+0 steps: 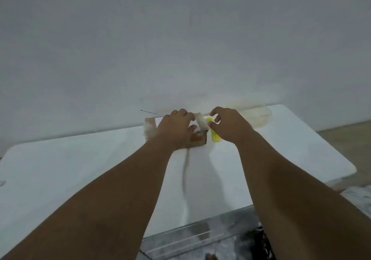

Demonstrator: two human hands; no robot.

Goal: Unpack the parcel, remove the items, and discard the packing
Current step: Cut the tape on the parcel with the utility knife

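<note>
A small brown cardboard parcel (197, 137) sits near the far edge of the white table (80, 169), its flaps turned up. My left hand (176, 129) grips the box's near side, thumb by the opening. A pale flap or strip of packing (201, 122) stands up between my hands. My right hand (230, 127) hovers with fingers curled over a yellow item (215, 137) lying just right of the box; whether it touches the item is hidden. A blurred pale strip of tape (185, 171) hangs down from under my left hand.
A pale flat object (257, 116) lies at the table's far right by the white wall. A clear bin (200, 237) stands on the floor below the table's front edge, with dark objects (263, 239) beside it.
</note>
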